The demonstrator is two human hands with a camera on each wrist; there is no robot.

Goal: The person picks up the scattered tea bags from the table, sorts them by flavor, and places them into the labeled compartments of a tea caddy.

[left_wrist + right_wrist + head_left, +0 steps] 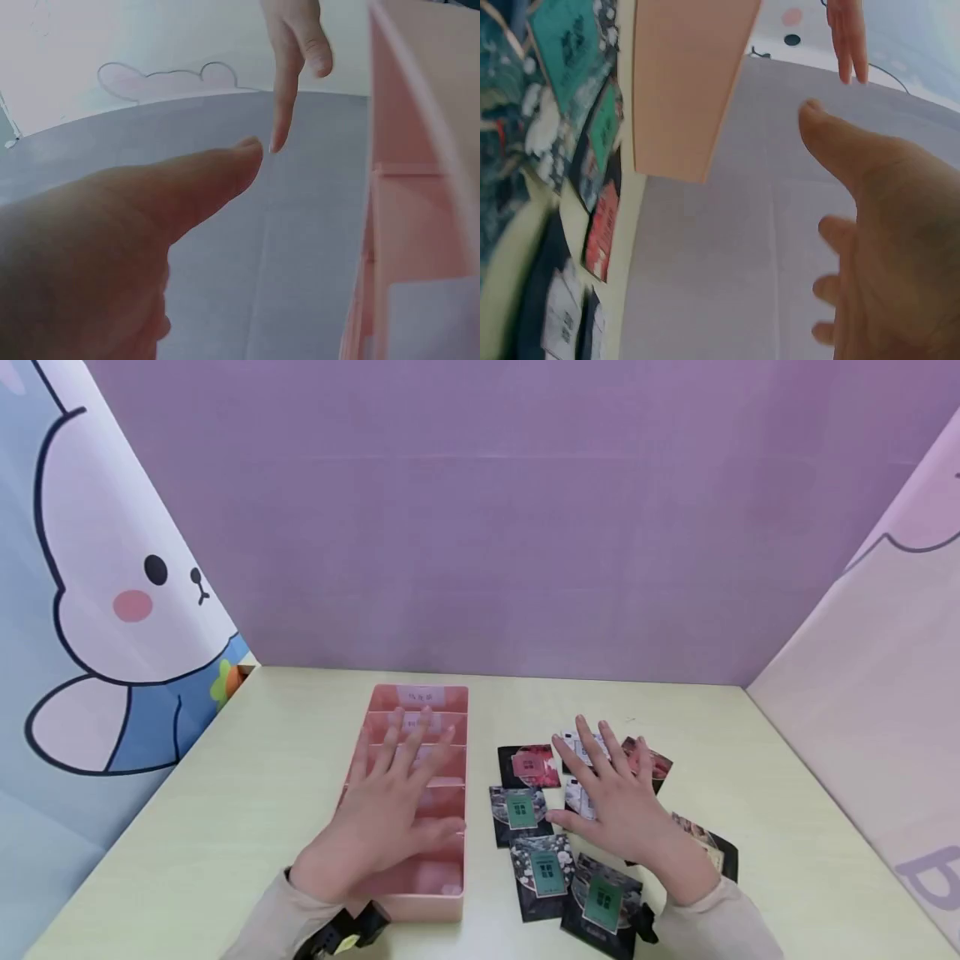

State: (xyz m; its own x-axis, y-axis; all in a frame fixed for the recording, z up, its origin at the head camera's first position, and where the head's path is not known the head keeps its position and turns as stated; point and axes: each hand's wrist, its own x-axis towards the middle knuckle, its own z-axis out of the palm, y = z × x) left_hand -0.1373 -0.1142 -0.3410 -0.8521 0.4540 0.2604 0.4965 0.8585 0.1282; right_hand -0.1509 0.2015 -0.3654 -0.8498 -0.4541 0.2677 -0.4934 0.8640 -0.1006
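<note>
In the head view, the left hand [386, 822] spreads its fingers, grasping nothing, over a long pink rectangular plastic box [416, 907], its long axis roughly following them; flat dark printed sachets [544, 875] lie under and around the splayed, unclasped fingers of the right hand [618, 810]. The left wrist view shows the box's smooth wall beyond the thumb tip. In the right wrist view, the sachets' green, red and white rectangular labels lie across from the thumb.

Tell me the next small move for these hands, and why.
Probably lower the right hand and pinch the green-labelled packet nearest its thumb in the head view: that hand hovers over the packets, fingers spread and holding nothing, while the left hand hovers over the pink divided box.
</note>
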